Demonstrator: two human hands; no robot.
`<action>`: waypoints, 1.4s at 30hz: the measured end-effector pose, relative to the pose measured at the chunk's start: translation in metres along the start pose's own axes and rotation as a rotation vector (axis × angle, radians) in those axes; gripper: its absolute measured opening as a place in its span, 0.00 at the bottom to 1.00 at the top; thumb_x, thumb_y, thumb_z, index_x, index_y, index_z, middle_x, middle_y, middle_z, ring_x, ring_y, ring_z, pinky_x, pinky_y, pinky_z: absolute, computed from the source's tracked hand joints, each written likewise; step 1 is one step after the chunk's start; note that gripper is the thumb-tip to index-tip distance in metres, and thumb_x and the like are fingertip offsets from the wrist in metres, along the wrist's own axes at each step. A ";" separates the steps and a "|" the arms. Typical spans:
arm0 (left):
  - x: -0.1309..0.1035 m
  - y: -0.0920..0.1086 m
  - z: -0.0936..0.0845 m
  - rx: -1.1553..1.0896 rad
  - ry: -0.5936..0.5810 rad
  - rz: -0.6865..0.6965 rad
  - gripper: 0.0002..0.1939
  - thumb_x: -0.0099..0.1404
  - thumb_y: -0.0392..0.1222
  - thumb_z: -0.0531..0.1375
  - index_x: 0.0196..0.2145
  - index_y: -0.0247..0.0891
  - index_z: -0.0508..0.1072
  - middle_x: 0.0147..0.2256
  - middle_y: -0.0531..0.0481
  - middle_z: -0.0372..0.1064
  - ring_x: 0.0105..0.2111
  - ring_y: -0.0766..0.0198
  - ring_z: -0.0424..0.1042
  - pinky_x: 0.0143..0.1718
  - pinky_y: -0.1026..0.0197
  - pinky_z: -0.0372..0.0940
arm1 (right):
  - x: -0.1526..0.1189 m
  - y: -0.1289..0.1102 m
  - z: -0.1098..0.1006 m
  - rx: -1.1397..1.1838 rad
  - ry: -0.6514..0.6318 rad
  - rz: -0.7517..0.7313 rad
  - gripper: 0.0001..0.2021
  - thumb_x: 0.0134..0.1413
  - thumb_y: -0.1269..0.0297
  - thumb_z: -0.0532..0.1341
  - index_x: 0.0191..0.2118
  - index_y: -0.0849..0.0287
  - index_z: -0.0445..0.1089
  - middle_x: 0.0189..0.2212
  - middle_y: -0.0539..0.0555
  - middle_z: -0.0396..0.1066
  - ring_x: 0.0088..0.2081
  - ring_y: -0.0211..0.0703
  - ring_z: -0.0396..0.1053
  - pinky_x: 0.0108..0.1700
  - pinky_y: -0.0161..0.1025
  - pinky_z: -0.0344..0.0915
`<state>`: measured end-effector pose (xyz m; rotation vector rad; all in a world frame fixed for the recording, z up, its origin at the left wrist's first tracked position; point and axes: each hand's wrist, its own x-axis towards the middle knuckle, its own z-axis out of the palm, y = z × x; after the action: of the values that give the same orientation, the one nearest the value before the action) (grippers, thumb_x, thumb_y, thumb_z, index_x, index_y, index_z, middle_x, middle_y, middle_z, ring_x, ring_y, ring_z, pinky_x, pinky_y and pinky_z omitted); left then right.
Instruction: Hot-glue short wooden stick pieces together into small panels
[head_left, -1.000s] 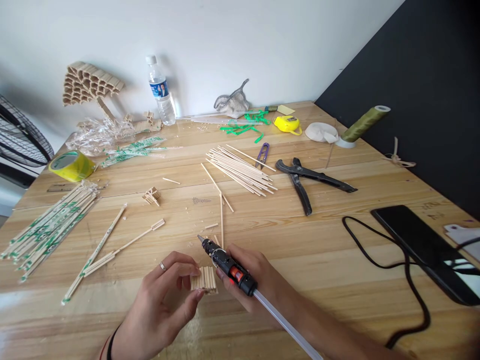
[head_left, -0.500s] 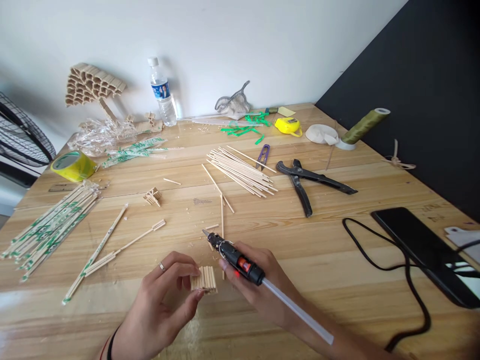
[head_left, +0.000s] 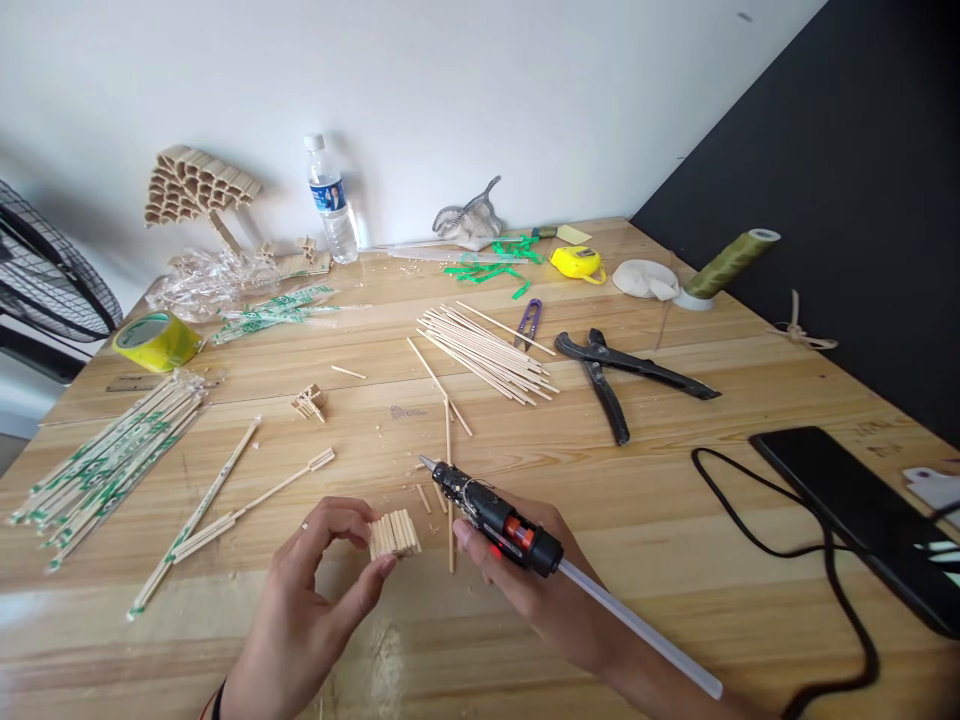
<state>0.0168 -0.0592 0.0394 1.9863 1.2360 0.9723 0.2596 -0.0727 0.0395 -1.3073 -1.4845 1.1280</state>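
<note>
My left hand (head_left: 315, 580) pinches a small block of short wooden sticks (head_left: 394, 534) laid side by side, between thumb and fingers. In my right hand (head_left: 517, 570) is a black hot glue gun (head_left: 491, 515), its nozzle pointing up and left, apart from the block. A long translucent glue stick (head_left: 641, 628) sticks out of its back end, and a small red light glows on its side. Just beyond the nozzle lie thin wooden sticks (head_left: 448, 435) and short cut pieces (head_left: 424, 498). A small stick structure (head_left: 309, 402) rests further left.
A pile of bare sticks (head_left: 487, 355), purple thread snips (head_left: 529, 322) and black cutters (head_left: 611, 370) lie mid-table. Wrapped sticks (head_left: 112, 460) and yellow tape (head_left: 157, 342) are left. A black phone-like device (head_left: 847, 510) with a cable (head_left: 829, 590) lies right. A water bottle (head_left: 331, 205) stands behind.
The block in my left hand has shifted slightly left and up, with its stick face turned. The glue gun has moved a little right, widening the gap. The camera view has tilted slightly.
</note>
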 end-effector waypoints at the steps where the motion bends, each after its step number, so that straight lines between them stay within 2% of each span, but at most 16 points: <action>1: -0.001 -0.001 0.000 -0.017 0.006 -0.011 0.06 0.70 0.39 0.66 0.40 0.43 0.71 0.41 0.49 0.77 0.44 0.60 0.79 0.44 0.63 0.73 | -0.001 0.001 0.000 0.004 -0.003 -0.006 0.16 0.69 0.58 0.59 0.27 0.54 0.64 0.21 0.46 0.62 0.23 0.38 0.62 0.28 0.36 0.61; 4: -0.003 -0.002 0.001 -0.077 0.006 -0.067 0.06 0.71 0.39 0.66 0.44 0.45 0.73 0.44 0.50 0.78 0.44 0.63 0.79 0.45 0.66 0.74 | -0.001 0.001 0.000 0.016 -0.015 0.006 0.15 0.69 0.58 0.59 0.29 0.55 0.65 0.23 0.47 0.65 0.24 0.40 0.66 0.29 0.36 0.64; 9: -0.004 -0.005 0.001 -0.197 -0.030 -0.138 0.13 0.71 0.40 0.67 0.52 0.46 0.74 0.48 0.48 0.79 0.48 0.63 0.80 0.48 0.68 0.75 | -0.001 0.004 0.001 0.060 -0.039 0.000 0.14 0.70 0.58 0.59 0.31 0.56 0.68 0.25 0.48 0.69 0.26 0.40 0.72 0.33 0.37 0.67; 12: -0.004 -0.005 0.001 -0.261 -0.048 -0.167 0.13 0.70 0.39 0.68 0.51 0.46 0.75 0.48 0.49 0.79 0.48 0.62 0.80 0.49 0.68 0.75 | -0.001 0.005 0.000 0.106 -0.067 0.011 0.12 0.68 0.58 0.62 0.32 0.56 0.70 0.27 0.50 0.72 0.28 0.41 0.72 0.34 0.37 0.68; 15: -0.003 -0.003 0.003 -0.292 -0.056 -0.155 0.13 0.68 0.37 0.69 0.49 0.46 0.76 0.46 0.50 0.78 0.48 0.62 0.79 0.51 0.67 0.75 | -0.002 0.006 -0.001 0.186 -0.117 0.076 0.08 0.63 0.57 0.67 0.39 0.56 0.73 0.31 0.50 0.74 0.30 0.42 0.72 0.34 0.37 0.69; 19: -0.004 0.000 0.004 -0.274 -0.091 -0.096 0.15 0.67 0.35 0.70 0.49 0.46 0.77 0.45 0.49 0.77 0.47 0.61 0.78 0.49 0.67 0.75 | -0.003 0.005 0.000 0.227 -0.170 0.072 0.11 0.55 0.61 0.73 0.34 0.55 0.70 0.37 0.51 0.76 0.31 0.40 0.70 0.35 0.38 0.68; 26: -0.007 0.001 0.006 -0.231 -0.142 -0.024 0.14 0.67 0.36 0.70 0.48 0.47 0.75 0.43 0.52 0.77 0.45 0.63 0.78 0.48 0.67 0.73 | -0.004 0.005 0.006 0.235 -0.164 -0.050 0.10 0.55 0.65 0.72 0.35 0.53 0.69 0.31 0.47 0.70 0.29 0.39 0.67 0.34 0.36 0.65; 32: -0.007 0.000 0.007 -0.221 -0.148 -0.044 0.12 0.67 0.38 0.70 0.45 0.47 0.75 0.43 0.51 0.77 0.45 0.62 0.78 0.48 0.66 0.72 | -0.006 0.010 0.008 0.208 -0.171 0.009 0.10 0.57 0.64 0.71 0.42 0.54 0.73 0.34 0.49 0.73 0.28 0.38 0.66 0.33 0.36 0.64; 38: -0.009 0.000 0.006 -0.200 -0.134 -0.065 0.10 0.66 0.41 0.72 0.43 0.45 0.76 0.41 0.51 0.78 0.43 0.61 0.79 0.44 0.67 0.73 | -0.007 0.012 0.010 0.246 -0.185 0.057 0.12 0.57 0.59 0.72 0.44 0.55 0.75 0.32 0.49 0.73 0.25 0.37 0.61 0.29 0.36 0.60; 42: -0.008 -0.001 0.004 -0.202 -0.126 -0.059 0.12 0.66 0.43 0.72 0.45 0.46 0.77 0.40 0.51 0.79 0.41 0.61 0.80 0.44 0.67 0.74 | -0.006 0.010 0.009 0.261 -0.169 0.092 0.13 0.54 0.57 0.73 0.43 0.55 0.75 0.31 0.48 0.74 0.26 0.38 0.62 0.30 0.37 0.61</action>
<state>0.0172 -0.0667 0.0341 1.8153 1.0770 0.8917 0.2542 -0.0795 0.0279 -1.1308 -1.3521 1.4701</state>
